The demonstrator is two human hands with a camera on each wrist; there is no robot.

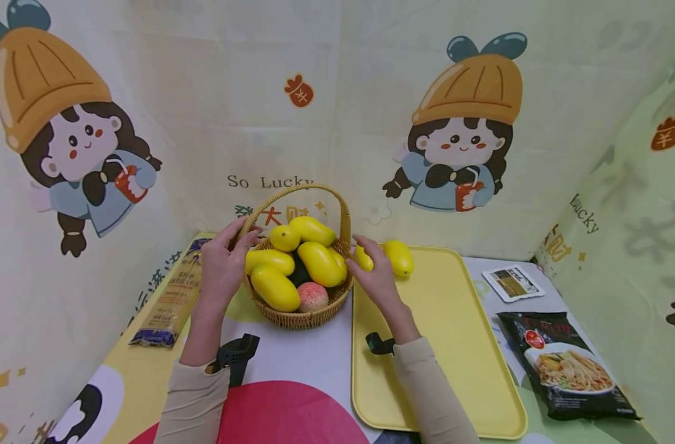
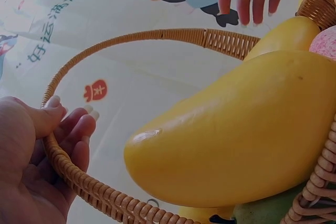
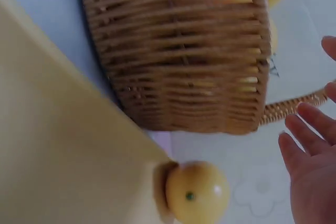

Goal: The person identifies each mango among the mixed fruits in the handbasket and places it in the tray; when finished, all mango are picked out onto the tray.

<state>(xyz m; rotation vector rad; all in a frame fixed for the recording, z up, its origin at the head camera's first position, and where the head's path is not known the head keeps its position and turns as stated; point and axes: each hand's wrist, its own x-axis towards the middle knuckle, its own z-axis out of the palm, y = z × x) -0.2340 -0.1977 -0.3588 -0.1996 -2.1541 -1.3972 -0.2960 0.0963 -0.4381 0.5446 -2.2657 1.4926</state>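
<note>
A wicker basket (image 1: 306, 319) stands on the table, heaped with several yellow mangoes (image 1: 276, 288), a pink peach (image 1: 313, 297) and a dark green fruit (image 1: 299, 270) partly hidden among them. My left hand (image 1: 225, 259) is at the left side of its arched handle (image 1: 298, 186). In the left wrist view, the thumb and curled fingers of that hand (image 2: 31, 156) wrap round the handle (image 2: 86, 182). Beside the basket's right side, my right hand (image 1: 379, 274) has its fingers spread and relaxed, holding nothing. The right wrist view shows its fingertips near the handle (image 3: 294, 107).
A yellow tray (image 1: 437, 370) lies right of the basket, with a mango (image 1: 398, 258) and another yellow fruit (image 1: 363, 258) at its far end. Further right are a black noodle packet (image 1: 571, 367) and a small flat pack (image 1: 513, 283). A pasta bag (image 1: 171, 296) lies at left.
</note>
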